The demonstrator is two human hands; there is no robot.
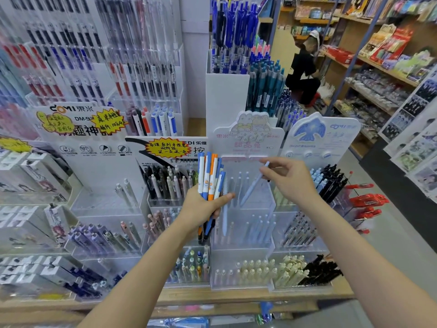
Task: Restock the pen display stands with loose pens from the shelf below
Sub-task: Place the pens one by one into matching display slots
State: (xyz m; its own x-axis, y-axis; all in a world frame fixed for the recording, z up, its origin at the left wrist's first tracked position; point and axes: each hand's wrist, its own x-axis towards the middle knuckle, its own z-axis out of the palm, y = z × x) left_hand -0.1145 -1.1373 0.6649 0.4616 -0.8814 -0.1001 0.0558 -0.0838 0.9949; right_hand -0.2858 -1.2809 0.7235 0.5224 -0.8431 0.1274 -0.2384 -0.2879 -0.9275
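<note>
Pens fill a stationery shop's tiered clear acrylic stands as a person restocks the middle display stand [243,233], the one with a pink cartoon header card, near centre on a wooden counter. The left hand [203,207] grips a bundle of loose pens [210,178], white barrels with blue and orange clips, fingers and thumb curled round them, just left of the stand's upper tier. The right hand [287,179] pinches a single pale-blue pen [254,184] near its clip end between thumb and fingertips, the pen tilted with its tip angled down towards the top tier, which looks almost bare. Whether the tip already touches the acrylic cannot be told.

The risk, judged from here: the smooth, slim barrel is held only by a light pinch at one end, so it could swing and miss its slot or slip down behind the tier. The fanned bundle is held low on the barrels; a loosened grip would spill glossy plastic pens over the stands below. The lightweight-looking stand might also shift if nudged.

Lower tiers hold pastel-blue and cream pens; black pens [319,271] and red ones [364,202] sit to the right. Far right, another person [303,74] crouches by wooden shelves.
</note>
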